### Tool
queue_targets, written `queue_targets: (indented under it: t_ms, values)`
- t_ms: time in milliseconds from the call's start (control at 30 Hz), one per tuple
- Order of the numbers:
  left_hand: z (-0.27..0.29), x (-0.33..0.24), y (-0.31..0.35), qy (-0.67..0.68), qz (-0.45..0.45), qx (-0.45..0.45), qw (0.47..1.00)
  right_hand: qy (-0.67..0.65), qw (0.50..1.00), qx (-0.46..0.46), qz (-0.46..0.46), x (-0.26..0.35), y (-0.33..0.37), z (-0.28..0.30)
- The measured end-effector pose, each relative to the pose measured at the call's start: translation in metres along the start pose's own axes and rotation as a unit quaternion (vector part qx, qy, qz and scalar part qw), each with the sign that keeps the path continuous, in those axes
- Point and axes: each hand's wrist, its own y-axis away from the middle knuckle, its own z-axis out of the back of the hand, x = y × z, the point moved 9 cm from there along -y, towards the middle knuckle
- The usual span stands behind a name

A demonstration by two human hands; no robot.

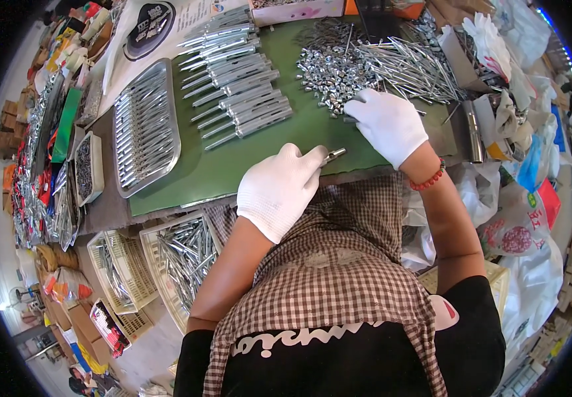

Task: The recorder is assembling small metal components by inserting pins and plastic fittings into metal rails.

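Observation:
My left hand [279,190], in a white knit glove, is closed around a small metal tube [334,155] whose end sticks out past the thumb and forefinger over the green table mat. My right hand [389,127], also gloved, is at the near edge of a heap of small silvery metal pieces [331,74]. Its fingers are bent together, and what they hold is mostly hidden. Just beyond that hand lies a pile of long thin metal rods [408,65]. Rows of assembled metal shafts [243,89] cover the mat left of the heap.
A metal tray [175,142] of similar shafts stands at the left of the green mat [213,173]. Past it is a white bin [98,173] of small parts. Cream baskets [153,255] with metal parts stand below the table's edge. A metal cylinder [473,135] lies at the right.

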Motion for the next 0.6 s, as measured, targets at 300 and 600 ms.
queue_targets:
  t_ms: [300,600]
  values:
    - [-0.001,0.004,-0.002,0.014,0.011,0.027,0.999,-0.386,0.918,-0.064,-0.068,0.028,0.028,0.017]
    - [-0.001,0.005,-0.004,0.023,0.025,0.044,0.998,-0.287,0.954,-0.082,-0.019,0.042,0.029,0.008]
